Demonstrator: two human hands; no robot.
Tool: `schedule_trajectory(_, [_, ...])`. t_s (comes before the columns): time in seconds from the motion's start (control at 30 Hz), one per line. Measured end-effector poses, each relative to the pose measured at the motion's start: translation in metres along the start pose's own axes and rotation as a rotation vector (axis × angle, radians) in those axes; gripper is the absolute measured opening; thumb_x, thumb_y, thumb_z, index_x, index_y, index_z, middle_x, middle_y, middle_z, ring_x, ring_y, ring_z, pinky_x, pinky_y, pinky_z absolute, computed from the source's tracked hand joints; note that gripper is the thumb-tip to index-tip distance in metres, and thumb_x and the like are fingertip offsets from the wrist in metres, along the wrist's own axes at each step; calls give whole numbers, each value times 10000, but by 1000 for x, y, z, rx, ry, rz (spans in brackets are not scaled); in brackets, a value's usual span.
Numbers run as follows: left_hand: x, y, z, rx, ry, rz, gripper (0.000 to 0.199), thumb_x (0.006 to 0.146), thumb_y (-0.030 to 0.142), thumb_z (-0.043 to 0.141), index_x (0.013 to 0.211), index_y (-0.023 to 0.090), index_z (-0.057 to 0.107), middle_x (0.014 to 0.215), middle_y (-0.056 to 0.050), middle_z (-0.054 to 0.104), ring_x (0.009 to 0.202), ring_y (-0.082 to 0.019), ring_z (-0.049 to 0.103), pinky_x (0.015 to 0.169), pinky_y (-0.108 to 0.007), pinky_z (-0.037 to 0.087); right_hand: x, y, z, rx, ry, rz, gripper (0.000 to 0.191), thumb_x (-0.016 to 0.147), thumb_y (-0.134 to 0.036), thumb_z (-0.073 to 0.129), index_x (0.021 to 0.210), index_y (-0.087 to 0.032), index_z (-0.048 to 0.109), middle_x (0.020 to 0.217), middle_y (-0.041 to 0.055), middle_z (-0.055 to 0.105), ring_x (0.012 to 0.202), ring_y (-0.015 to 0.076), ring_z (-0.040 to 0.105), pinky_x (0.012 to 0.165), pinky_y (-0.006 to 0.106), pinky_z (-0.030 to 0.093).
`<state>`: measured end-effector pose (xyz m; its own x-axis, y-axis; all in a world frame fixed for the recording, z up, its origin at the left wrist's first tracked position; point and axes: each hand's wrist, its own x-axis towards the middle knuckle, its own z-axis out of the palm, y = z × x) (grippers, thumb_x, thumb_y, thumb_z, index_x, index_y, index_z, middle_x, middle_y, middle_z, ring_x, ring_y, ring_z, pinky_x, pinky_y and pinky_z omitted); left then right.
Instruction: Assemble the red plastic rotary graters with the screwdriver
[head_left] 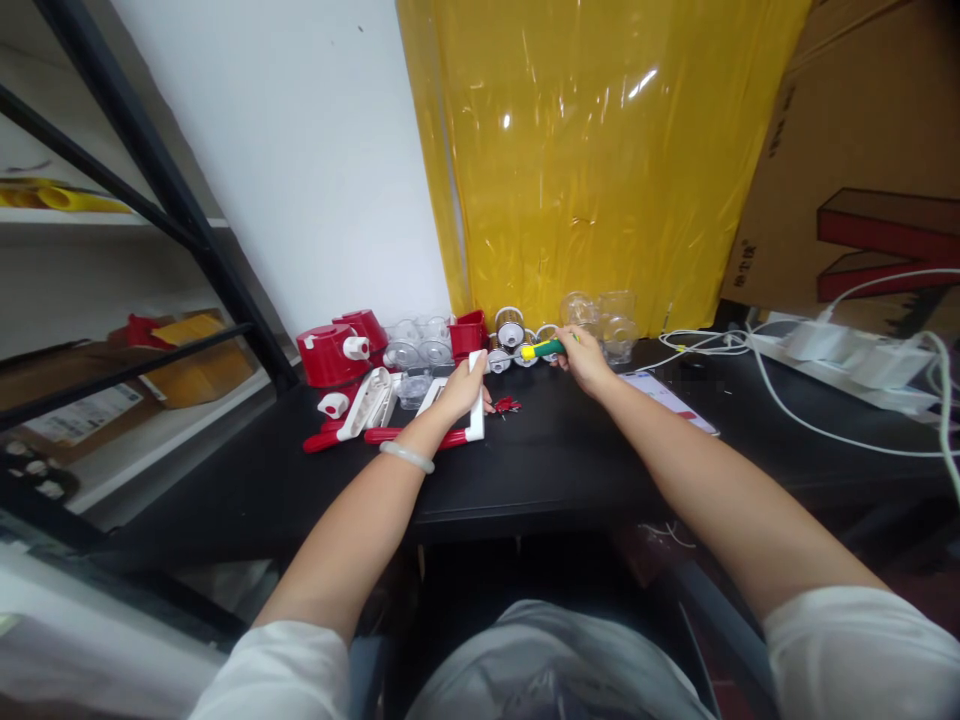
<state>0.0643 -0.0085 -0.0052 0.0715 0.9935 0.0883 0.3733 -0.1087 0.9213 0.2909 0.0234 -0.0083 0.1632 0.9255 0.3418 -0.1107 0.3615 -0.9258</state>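
Observation:
My left hand point(465, 388) is wrapped round a white frame part with a red handle point(450, 438), which stands on the black table. In my right hand point(583, 358) is a green and yellow screwdriver point(546, 348), held level and pointing left toward the white part. Just right of my left hand lie small red pieces and screws point(507, 405). Behind the hands sit several metal-and-white cylinders point(510, 330). To the left of my left hand are another white part with a red handle point(366, 405) and a clear plastic piece point(414, 388).
Red housings point(327, 356), a red hopper point(469, 335) and clear plastic cups point(616, 325) line the back of the table point(300, 500). A phone point(667, 400) lies right of my right hand, near white cables and a power strip point(847, 370). Shelving stands at left.

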Motion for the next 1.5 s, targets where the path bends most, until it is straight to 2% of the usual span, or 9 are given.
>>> schedule_trajectory(0.1, [-1, 1, 0, -14, 5, -2, 590, 987, 727, 409, 1145, 173, 535, 524, 12, 598, 458, -214, 668, 466, -262, 494, 1, -2, 3, 143, 0, 23, 218, 767, -387, 693, 792, -232, 543, 655, -64, 570, 505, 89, 501, 528, 238, 460])
schedule_trajectory(0.17, [-2, 2, 0, -19, 5, -3, 587, 993, 719, 408, 1154, 168, 528, 526, 12, 598, 456, -210, 665, 465, -258, 492, 2, -2, 2, 192, -17, 39, 244, 766, -408, 698, 804, -234, 531, 708, -63, 588, 523, 88, 513, 542, 247, 482])
schedule_trajectory(0.33, [-2, 2, 1, 2, -5, -6, 562, 1019, 686, 377, 1150, 163, 537, 519, 17, 588, 460, -211, 669, 473, -258, 493, 4, 4, -2, 29, 15, 1, 425, 811, -634, 667, 753, -239, 522, 507, -75, 418, 429, 108, 420, 461, 267, 435])
schedule_trajectory(0.43, [0, 1, 1, 6, -6, -4, 548, 1027, 670, 376, 1167, 165, 537, 516, 15, 592, 464, -217, 670, 470, -260, 489, 4, 5, -1, 50, 30, 25, 345, 793, -530, 704, 748, -235, 529, 506, -87, 409, 426, 87, 385, 474, 250, 454])
schedule_trajectory(0.6, [1, 0, 1, -5, -6, -3, 548, 1030, 663, 376, 1162, 158, 543, 510, 17, 588, 466, -225, 672, 475, -272, 500, 3, 4, 2, 233, -25, 60, 237, 743, -385, 684, 813, -238, 511, 662, -71, 544, 505, 79, 478, 539, 238, 495])
schedule_trajectory(0.87, [0, 0, 1, 9, -1, 2, 542, 1039, 650, 368, 1185, 157, 540, 517, 21, 593, 469, -219, 676, 481, -267, 506, 8, 12, -4, -26, 29, -20, 501, 808, -733, 619, 748, -246, 517, 477, -68, 405, 423, 118, 416, 475, 287, 450])
schedule_trajectory(1.03, [1, 0, 1, 19, -8, 5, 532, 1045, 637, 366, 1201, 155, 531, 516, 17, 592, 468, -220, 677, 480, -265, 502, 6, 10, -4, -37, 27, 7, 419, 826, -619, 668, 722, -245, 509, 439, -77, 388, 408, 110, 388, 469, 272, 454])
schedule_trajectory(1.3, [-1, 2, 1, 0, -6, -5, 490, 1057, 603, 368, 1188, 157, 523, 510, 21, 583, 452, -211, 662, 457, -255, 487, 4, 5, 1, 34, 53, 69, 87, 805, -303, 569, 760, -233, 546, 481, -82, 419, 432, 98, 388, 485, 232, 468])
schedule_trajectory(1.5, [2, 0, 0, 4, -10, -5, 505, 1050, 625, 361, 1161, 163, 533, 507, 21, 584, 461, -217, 671, 467, -262, 498, 5, 6, 1, 42, 52, 91, 154, 813, -375, 603, 804, -241, 527, 566, -72, 480, 464, 100, 432, 499, 244, 488])
